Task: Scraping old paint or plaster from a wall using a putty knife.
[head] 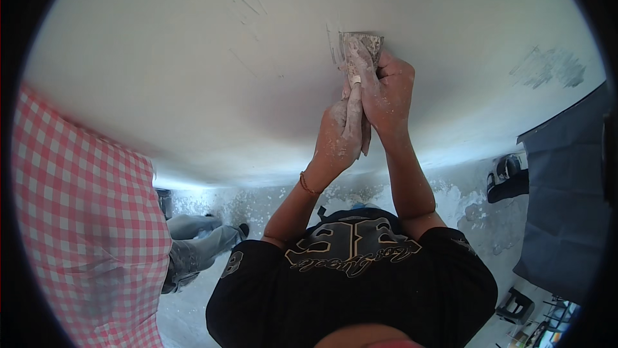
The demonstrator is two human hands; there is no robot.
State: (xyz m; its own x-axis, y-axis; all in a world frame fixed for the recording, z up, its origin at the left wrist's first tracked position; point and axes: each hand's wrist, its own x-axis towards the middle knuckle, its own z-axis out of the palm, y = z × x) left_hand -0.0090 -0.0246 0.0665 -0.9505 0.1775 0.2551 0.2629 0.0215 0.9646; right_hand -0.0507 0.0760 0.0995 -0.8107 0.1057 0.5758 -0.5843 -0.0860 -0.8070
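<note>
A putty knife [372, 41] with a plaster-crusted metal blade is held against a pale plastered wall [183, 58], its blade edge pointing up. My right hand [390, 88] grips it from the right side, with fingers laid flat over the blade. Just below, my left hand [338, 132] closes around the handle end, most of which is hidden by the fingers. White plaster dust coats both hands, and they touch each other. Thin dark scratches mark the wall close to the blade's left edge.
Pink checked cloth [91, 222] hangs at left, beside another person's legs [207, 244] in grey jeans. Dark grey cloth [565, 193] hangs at right. A grey smeared patch [550, 68] marks the wall. Below are a splattered floor [193, 316] and a black stool [516, 305].
</note>
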